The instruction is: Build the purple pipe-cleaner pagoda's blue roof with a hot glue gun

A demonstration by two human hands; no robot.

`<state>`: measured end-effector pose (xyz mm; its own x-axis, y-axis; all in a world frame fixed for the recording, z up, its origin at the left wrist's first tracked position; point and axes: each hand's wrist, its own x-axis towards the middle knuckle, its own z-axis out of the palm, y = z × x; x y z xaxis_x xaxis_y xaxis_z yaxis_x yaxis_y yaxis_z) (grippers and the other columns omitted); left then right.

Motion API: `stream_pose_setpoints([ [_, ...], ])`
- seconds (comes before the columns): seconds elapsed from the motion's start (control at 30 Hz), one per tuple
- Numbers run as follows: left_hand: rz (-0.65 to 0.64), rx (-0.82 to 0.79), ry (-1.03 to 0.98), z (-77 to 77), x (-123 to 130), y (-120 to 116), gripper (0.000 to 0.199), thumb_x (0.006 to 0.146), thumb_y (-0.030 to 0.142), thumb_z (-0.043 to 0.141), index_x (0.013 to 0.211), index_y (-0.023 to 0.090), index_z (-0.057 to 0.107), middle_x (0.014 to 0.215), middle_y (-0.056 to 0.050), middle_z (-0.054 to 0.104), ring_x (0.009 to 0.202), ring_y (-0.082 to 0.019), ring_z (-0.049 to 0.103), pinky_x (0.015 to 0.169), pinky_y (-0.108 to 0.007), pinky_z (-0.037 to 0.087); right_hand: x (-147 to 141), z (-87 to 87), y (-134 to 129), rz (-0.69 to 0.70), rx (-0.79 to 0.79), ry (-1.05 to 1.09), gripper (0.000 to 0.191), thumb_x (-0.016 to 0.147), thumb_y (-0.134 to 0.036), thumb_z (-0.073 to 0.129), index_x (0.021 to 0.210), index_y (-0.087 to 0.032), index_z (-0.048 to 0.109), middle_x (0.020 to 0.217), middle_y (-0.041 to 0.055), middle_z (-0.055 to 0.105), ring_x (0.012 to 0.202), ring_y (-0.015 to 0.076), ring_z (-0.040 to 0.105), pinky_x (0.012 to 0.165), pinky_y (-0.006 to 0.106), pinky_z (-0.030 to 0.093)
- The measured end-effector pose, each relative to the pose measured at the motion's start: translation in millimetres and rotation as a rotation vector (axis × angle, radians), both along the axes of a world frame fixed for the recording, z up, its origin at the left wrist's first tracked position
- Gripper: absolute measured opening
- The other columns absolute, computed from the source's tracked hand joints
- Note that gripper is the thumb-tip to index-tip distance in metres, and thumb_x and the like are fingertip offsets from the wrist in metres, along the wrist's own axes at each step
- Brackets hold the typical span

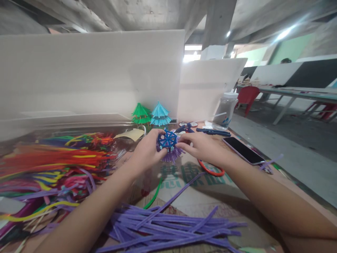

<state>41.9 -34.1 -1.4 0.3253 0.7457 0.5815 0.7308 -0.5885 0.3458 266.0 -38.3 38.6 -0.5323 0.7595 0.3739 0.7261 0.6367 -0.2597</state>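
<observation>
A blue spoked wheel frame (167, 139) with a purple pipe-cleaner fringe (172, 155) below it is held above the table. My left hand (152, 146) grips its left side, with the thumb low and the fingers over the top edge. At its right side, my right hand (193, 142) has thumb and fingertips close together against the fringe; anything between them is too small to make out. A pile of purple pipe cleaners (168, 228) lies in front, with one long strip reaching toward the right hand.
Colourful pipe cleaners (52, 158) fill the left side. Behind stand a green tree (141, 113) and a light blue tree (160, 114). To the right are orange-handled scissors (212, 169), a phone (243, 150), a blue tool (213, 132) and a clear bottle (225, 110).
</observation>
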Motion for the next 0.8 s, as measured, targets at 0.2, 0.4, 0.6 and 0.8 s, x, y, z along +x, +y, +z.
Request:
stream_pose_setpoints([
  [0.2,-0.115,-0.148,-0.019,8.5,-11.8,3.8,0.052,0.083,0.033,0.065,0.131,0.019,0.048,0.122,-0.011,0.064,0.108,-0.027,0.065,0.093,-0.042,0.053,15.7,8.9,12.8,-0.064,0.029,0.093,0.024,0.097,-0.026,0.052,0.082,-0.018,0.067,0.078,0.0037,0.07,0.074,0.0169,0.061,0.069,0.028,0.038],
  [0.4,-0.272,-0.232,-0.088,13.6,-19.4,6.1,0.05,0.086,0.023,0.061,0.135,0.021,0.049,0.132,-0.011,0.062,0.118,-0.024,0.062,0.104,-0.04,0.05,13.6,4.1,13.2,-0.029,0.025,0.139,0.012,0.092,-0.021,0.058,0.091,-0.017,0.069,0.087,0.0043,0.072,0.081,0.0169,0.062,0.072,0.028,0.042],
  [0.6,-0.336,-0.197,-0.04,11.3,-20.4,6.4,0.048,0.088,0.019,0.058,0.134,0.027,0.054,0.151,-0.008,0.051,0.135,-0.026,0.053,0.114,-0.045,0.043,11.2,7.3,4.1,0.073,-0.121,0.179,0.021,0.095,-0.03,0.057,0.109,-0.018,0.068,0.091,0.0039,0.073,0.08,0.0158,0.064,0.071,0.027,0.045],
  [0.8,-0.377,-0.169,-0.031,10.8,-17.6,6.9,0.052,0.089,0.019,0.057,0.14,0.028,0.052,0.154,-0.006,0.049,0.14,-0.025,0.049,0.114,-0.043,0.043,8.1,2.6,10.0,0.103,-0.224,0.116,0.02,0.091,-0.022,0.062,0.108,-0.016,0.07,0.08,0.0018,0.07,0.071,0.014,0.062,0.067,0.026,0.045],
])
